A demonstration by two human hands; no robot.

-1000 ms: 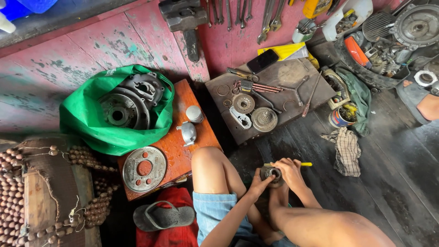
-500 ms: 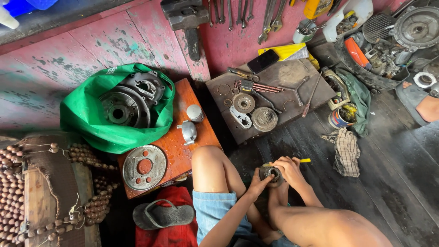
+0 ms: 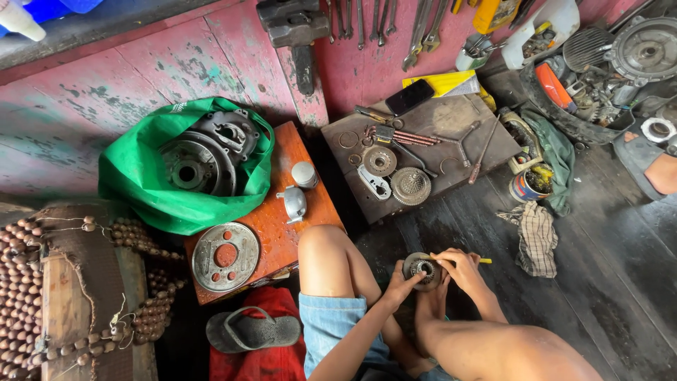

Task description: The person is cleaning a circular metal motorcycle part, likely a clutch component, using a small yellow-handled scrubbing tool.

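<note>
- Two hands meet on one small round metal part [image 3: 422, 268], held low between the person's knees above the dark plank floor [image 3: 599, 282].
- Left of the part, the left hand [image 3: 399, 288] braces its rim; the grip looks loose, with the fingertips only pressed against the edge, so a hard push could roll the part free.
- Right of it, the right hand [image 3: 460, 267] is clenched on a yellow-handled tool [image 3: 482, 261] worked into the part's centre; a slip could drive the tip into the left fingers.
- Beyond the grip, the loose discs on the low wooden bench [image 3: 486, 144] lie well apart, so a dropped part would likely roll under it.
</note>
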